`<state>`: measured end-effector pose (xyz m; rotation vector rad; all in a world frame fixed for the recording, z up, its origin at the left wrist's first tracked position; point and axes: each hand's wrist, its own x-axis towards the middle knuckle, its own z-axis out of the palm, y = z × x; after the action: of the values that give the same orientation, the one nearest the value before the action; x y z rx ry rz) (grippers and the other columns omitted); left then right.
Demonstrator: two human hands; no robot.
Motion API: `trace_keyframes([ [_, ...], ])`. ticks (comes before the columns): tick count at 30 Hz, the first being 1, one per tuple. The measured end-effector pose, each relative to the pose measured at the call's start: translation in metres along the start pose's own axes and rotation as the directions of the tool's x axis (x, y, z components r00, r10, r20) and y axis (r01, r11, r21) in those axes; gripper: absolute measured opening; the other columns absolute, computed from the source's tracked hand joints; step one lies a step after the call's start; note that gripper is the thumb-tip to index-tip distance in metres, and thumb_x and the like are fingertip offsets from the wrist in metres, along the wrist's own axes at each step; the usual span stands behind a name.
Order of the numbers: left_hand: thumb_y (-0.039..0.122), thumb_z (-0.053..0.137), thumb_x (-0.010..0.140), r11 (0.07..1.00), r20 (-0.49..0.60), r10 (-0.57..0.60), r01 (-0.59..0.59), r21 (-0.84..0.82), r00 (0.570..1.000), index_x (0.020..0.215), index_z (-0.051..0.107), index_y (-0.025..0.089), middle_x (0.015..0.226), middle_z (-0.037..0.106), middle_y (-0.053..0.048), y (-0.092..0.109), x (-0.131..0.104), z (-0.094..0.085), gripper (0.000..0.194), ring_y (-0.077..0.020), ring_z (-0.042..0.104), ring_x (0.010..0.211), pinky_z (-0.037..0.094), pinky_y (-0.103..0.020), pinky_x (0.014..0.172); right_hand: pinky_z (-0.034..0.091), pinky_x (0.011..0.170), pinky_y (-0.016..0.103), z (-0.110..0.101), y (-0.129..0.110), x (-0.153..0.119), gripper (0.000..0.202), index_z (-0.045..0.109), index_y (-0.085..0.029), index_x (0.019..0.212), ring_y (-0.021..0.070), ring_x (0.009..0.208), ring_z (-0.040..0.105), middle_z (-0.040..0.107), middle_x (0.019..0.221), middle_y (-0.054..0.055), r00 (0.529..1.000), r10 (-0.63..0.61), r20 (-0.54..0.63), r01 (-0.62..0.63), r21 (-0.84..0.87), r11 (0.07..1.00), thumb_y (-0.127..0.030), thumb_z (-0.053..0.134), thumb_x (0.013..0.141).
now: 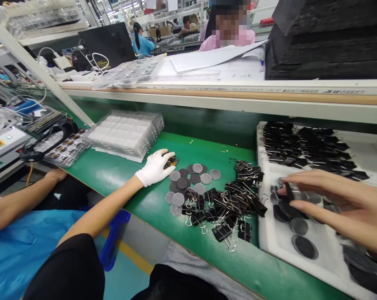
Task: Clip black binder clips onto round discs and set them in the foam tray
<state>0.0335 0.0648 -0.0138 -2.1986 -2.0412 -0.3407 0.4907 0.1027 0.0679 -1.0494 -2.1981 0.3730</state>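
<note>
My left hand (155, 167), in a white glove, has its thumb and fingers around a small round part (172, 161) with a dark rim and orange inside, low over the green table. My bare right hand (335, 204) is above the white tray (269, 233), with a small dark round piece (290, 191) pinched between thumb and fingertips. Beneath it lie more black and grey discs (304, 246). Grey and black discs (178, 199) are scattered on the table just right of my left hand. Beside them is a heap of black binder clips (235, 200).
Clear plastic trays (126, 132) are stacked behind my left hand. More clips (316, 146) fill the tray's back. A white shelf (207, 98) crosses above the table. Another person's arm (26, 198) rests at the left, and a person in pink (227, 37) is beyond the shelf.
</note>
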Motion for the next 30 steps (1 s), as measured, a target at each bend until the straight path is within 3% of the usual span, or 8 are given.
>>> trace_keyframes([
  [3, 0.061, 0.068, 0.083, 0.992, 0.093, 0.075, -0.084, 0.098, 0.993, 0.151, 0.049, 0.034, 0.157, 0.039, -0.017, -0.007, 0.025, -0.014, 0.076, -0.0452, 0.03, 0.146, 0.031, -0.064, 0.112, 0.064, 0.065, 0.04, 0.009, -0.015, 0.011, 0.033, 0.076, -0.046, 0.104, 0.0228, 0.073, 0.072, 0.073, 0.101, 0.01, 0.991, -0.016, 0.131, -0.014, 0.225, 0.974, -0.065, 0.075, 0.078],
  [5, 0.062, 0.071, 0.08, 0.975, 0.174, 0.139, -0.165, 0.148, 0.975, 0.14, 0.06, 0.039, 0.152, 0.045, -0.014, -0.011, 0.039, -0.021, 0.066, -0.0445, 0.034, 0.143, 0.026, -0.066, 0.112, 0.064, 0.062, 0.038, 0.017, -0.022, 0.015, 0.032, 0.076, -0.04, 0.106, 0.0209, 0.07, 0.069, 0.071, 0.102, 0.011, 0.985, 0.034, 0.168, -0.087, 0.321, 0.943, -0.058, 0.077, 0.08],
  [13, 0.058, 0.075, 0.073, 0.96, 0.221, 0.235, -0.261, 0.097, 0.947, 0.107, 0.076, 0.026, 0.117, 0.064, -0.009, -0.002, 0.073, -0.024, 0.047, -0.0332, 0.054, 0.116, 0.031, -0.051, 0.108, 0.065, 0.071, 0.042, 0.056, -0.049, 0.038, 0.046, 0.072, -0.026, 0.119, 0.0228, 0.076, 0.069, 0.072, 0.09, 0.009, 0.943, 0.18, 0.278, -0.298, 0.472, 0.83, -0.05, 0.076, 0.081],
  [15, 0.058, 0.075, 0.071, 0.966, 0.144, 0.238, -0.249, 0.071, 0.961, 0.099, 0.076, 0.024, 0.114, 0.065, -0.008, 0.011, 0.074, -0.031, 0.044, -0.0316, 0.055, 0.114, 0.031, -0.049, 0.107, 0.065, 0.071, 0.041, 0.067, -0.055, 0.043, 0.045, 0.071, -0.025, 0.121, 0.0213, 0.075, 0.068, 0.07, 0.097, 0.01, 0.944, 0.164, 0.285, -0.291, 0.491, 0.821, -0.047, 0.074, 0.083],
  [18, 0.059, 0.073, 0.073, 0.964, -0.097, 0.263, -0.264, -0.001, 0.96, 0.096, 0.074, 0.023, 0.116, 0.065, -0.008, 0.045, 0.07, -0.047, 0.043, -0.0298, 0.055, 0.114, 0.032, -0.046, 0.104, 0.065, 0.074, 0.041, 0.081, -0.06, 0.048, 0.045, 0.069, -0.025, 0.124, 0.0179, 0.074, 0.067, 0.066, 0.109, 0.009, 0.974, 0.109, 0.197, -0.198, 0.515, 0.834, -0.04, 0.075, 0.083],
  [24, 0.056, 0.065, 0.075, 0.859, -0.359, 0.496, -0.507, 0.07, 0.791, 0.092, 0.069, 0.019, 0.107, 0.068, -0.01, 0.122, 0.061, -0.067, 0.041, -0.0291, 0.057, 0.102, 0.034, -0.048, 0.096, 0.06, 0.069, 0.036, 0.089, -0.061, 0.05, 0.032, 0.077, -0.028, 0.108, 0.0162, 0.076, 0.062, 0.062, 0.107, 0.006, 0.996, 0.081, 0.036, -0.088, 0.507, 0.857, -0.035, 0.084, 0.077],
  [27, 0.047, 0.065, 0.071, 0.823, -0.404, 0.55, -0.556, 0.116, 0.731, 0.089, 0.069, 0.018, 0.104, 0.07, -0.01, 0.139, 0.065, -0.068, 0.035, -0.0289, 0.059, 0.098, 0.035, -0.049, 0.094, 0.057, 0.066, 0.032, 0.085, -0.061, 0.052, 0.041, 0.075, -0.028, 0.111, 0.0145, 0.078, 0.06, 0.06, 0.112, 0.005, 0.975, 0.204, 0.092, -0.219, 0.581, 0.784, -0.03, 0.087, 0.071],
  [30, 0.041, 0.066, 0.069, 0.8, -0.431, 0.577, -0.585, 0.129, 0.694, 0.089, 0.068, 0.018, 0.103, 0.071, -0.009, 0.147, 0.071, -0.064, 0.03, -0.0288, 0.061, 0.099, 0.036, -0.049, 0.096, 0.058, 0.071, 0.03, 0.081, -0.057, 0.055, 0.063, 0.067, -0.025, 0.122, 0.0137, 0.081, 0.063, 0.065, 0.113, 0.005, 0.883, 0.374, 0.284, -0.456, 0.71, 0.536, -0.022, 0.09, 0.064],
])
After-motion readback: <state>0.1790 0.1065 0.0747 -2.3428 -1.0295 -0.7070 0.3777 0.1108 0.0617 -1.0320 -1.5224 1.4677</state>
